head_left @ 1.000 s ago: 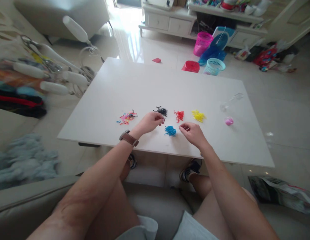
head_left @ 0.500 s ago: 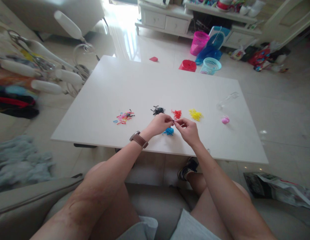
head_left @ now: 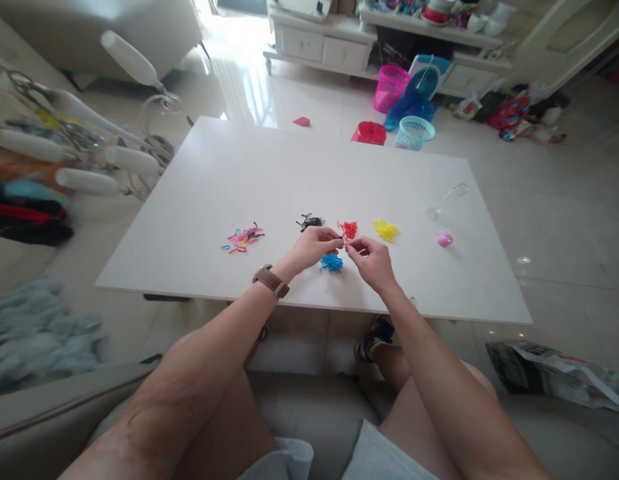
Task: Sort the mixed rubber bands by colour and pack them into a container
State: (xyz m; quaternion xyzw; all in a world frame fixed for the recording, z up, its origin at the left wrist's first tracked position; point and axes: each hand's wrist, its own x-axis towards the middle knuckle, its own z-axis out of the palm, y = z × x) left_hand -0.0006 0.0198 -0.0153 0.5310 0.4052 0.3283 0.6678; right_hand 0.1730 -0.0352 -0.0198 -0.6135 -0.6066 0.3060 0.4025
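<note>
My left hand and my right hand meet over the white table, thumbs and fingertips pinched close together. Between them is a small bit of dark and pinkish rubber band, too small to make out fully. Just beyond the fingers lies a pile of red rubber bands; a black pile is behind my left hand. Blue rubber bands sit below the fingertips. Yellow ones lie to the right, and a mixed-colour heap lies at the left.
On the right of the white table are a pink lump and a clear plastic item. A floor lamp stands off the left edge. Baskets, including a light blue one, stand beyond the far edge.
The view has shifted slightly, so the table contents appear a little further left. Both hands stay pinched together over the piles, with only small finger movement.
</note>
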